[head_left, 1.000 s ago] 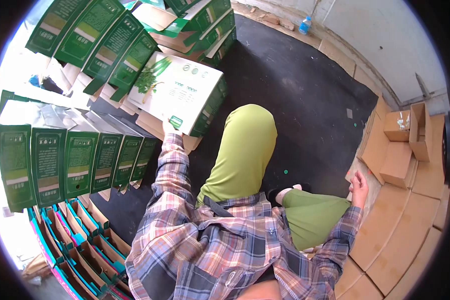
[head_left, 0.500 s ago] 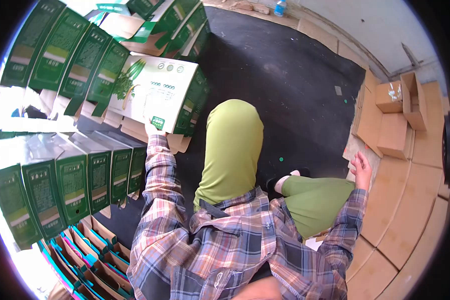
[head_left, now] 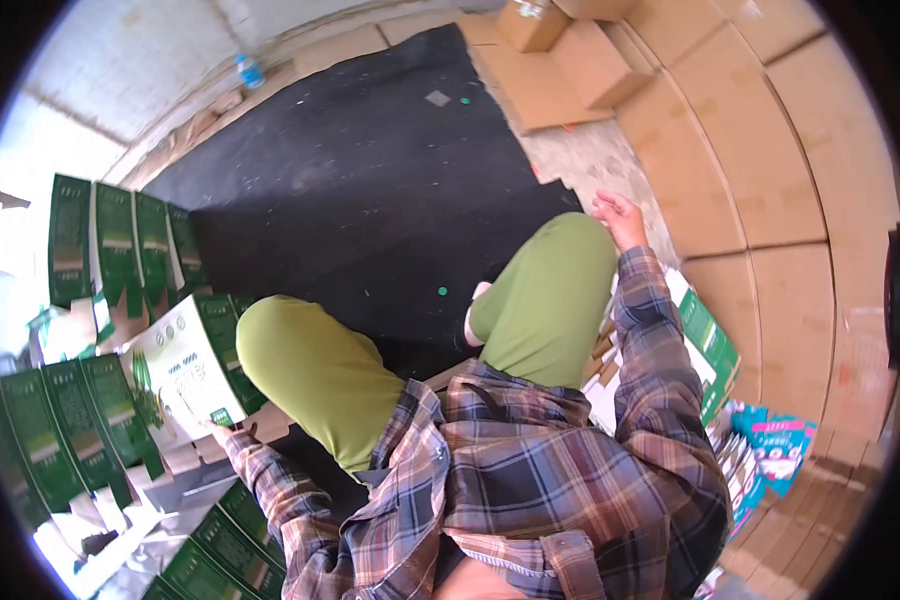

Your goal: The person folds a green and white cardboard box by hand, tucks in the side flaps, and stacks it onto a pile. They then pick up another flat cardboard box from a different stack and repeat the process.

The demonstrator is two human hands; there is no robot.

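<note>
My left hand (head_left: 232, 434) is at the lower edge of a white and green printed carton (head_left: 182, 375) on the left, gripping it near its small green label; part of the fingers is hidden. Leafy vegetables are pictured on the carton's white face. It leans against a row of green cartons (head_left: 115, 415) beside my knee. My right hand (head_left: 622, 220) hangs beside my other knee with nothing in it, its fingers loosely bent and apart.
More green cartons (head_left: 115, 240) stand at the far left, and others (head_left: 220, 555) at the lower left. Brown cardboard boxes (head_left: 770, 150) line the right side. Behind my right arm are a green and white carton (head_left: 708, 345) and teal packages (head_left: 778, 440). A black mat (head_left: 360, 180) covers the floor.
My view has swung to the right, bringing the packages behind my right arm into sight. My left hand remains at the white and green carton. My right hand stays without an object.
</note>
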